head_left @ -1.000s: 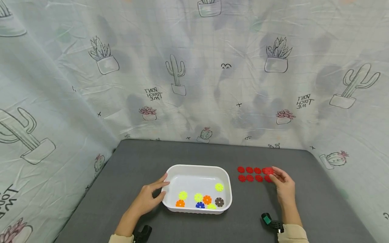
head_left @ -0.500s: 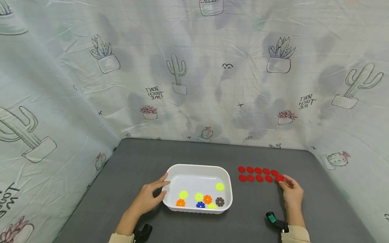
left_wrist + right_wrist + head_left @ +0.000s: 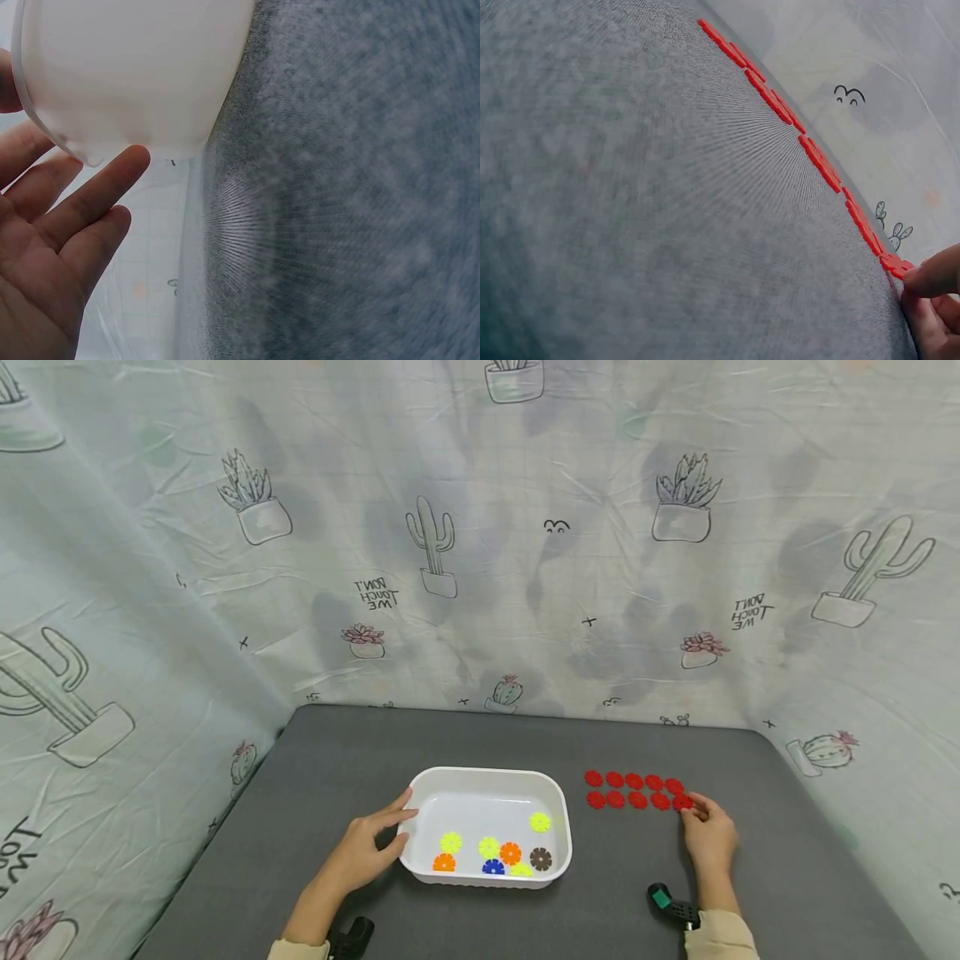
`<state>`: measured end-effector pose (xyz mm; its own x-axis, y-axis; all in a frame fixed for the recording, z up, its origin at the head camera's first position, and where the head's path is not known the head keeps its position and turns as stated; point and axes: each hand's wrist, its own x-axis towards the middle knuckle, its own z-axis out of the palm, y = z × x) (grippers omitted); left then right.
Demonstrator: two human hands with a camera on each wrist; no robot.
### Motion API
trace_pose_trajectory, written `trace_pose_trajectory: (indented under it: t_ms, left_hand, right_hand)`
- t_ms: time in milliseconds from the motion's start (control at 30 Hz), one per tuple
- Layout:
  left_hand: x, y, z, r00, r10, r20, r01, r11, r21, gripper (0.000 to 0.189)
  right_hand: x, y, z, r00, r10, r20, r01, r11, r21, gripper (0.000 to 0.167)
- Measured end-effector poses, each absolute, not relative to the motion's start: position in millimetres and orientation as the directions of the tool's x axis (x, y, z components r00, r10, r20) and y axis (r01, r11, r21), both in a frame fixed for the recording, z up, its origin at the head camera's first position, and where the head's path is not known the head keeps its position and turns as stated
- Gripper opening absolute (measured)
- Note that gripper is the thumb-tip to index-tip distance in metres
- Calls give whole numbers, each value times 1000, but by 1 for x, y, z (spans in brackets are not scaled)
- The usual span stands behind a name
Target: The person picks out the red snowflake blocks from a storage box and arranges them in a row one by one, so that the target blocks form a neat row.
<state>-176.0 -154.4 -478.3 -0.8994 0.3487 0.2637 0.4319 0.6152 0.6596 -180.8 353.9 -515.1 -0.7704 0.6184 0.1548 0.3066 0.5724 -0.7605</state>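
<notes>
My right hand (image 3: pixel 709 839) pinches a red notched plastic disc (image 3: pixel 682 802) between thumb and fingertips, at the near right end of two rows of such red discs (image 3: pixel 634 782). In the right wrist view that disc (image 3: pixel 895 264) lies at table level, its edge by my thumb. My left hand (image 3: pixel 363 852) rests at the left side of a white tray (image 3: pixel 480 777), fingers spread and mostly straight. From the left wrist view, some fingertips touch the tray's rim (image 3: pixel 24 90), and others stretch beneath it. Inside the tray lie several notched discs: yellow (image 3: pixel 540 822), orange (image 3: pixel 510 853), blue (image 3: pixel 492 867) and brown (image 3: pixel 541 859).
A grey cloth-covered table (image 3: pixel 420 739) lies under everything. Patterned curtains (image 3: pixel 495 552) stand behind it and at both sides. A dark device (image 3: pixel 671 903) is strapped to the right wrist, another (image 3: pixel 352 937) to the left.
My right hand has moved from the far row's right end to the near row's. A red disc now lies at the far row's end, and another is in its fingertips. The left hand stays put.
</notes>
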Motion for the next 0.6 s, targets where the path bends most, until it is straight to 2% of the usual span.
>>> trace_pose_trajectory:
  t_ms: [400, 500, 600]
  left_hand:
    - [-175, -156, -478, -900, 345, 267, 432, 619, 656, 37]
    - [-175, -155, -478, -894, 359, 268, 442, 611, 657, 36]
    - [-174, -154, -478, -887, 384, 258, 453, 607, 654, 36]
  right_hand:
    - [-181, 348, -515, -755, 635, 165, 308, 565, -765, 30]
    - [-178, 350, -510, -725, 680, 109, 318, 470, -823, 31]
    - [-172, 353, -503, -712, 703, -1, 294, 297, -908, 35]
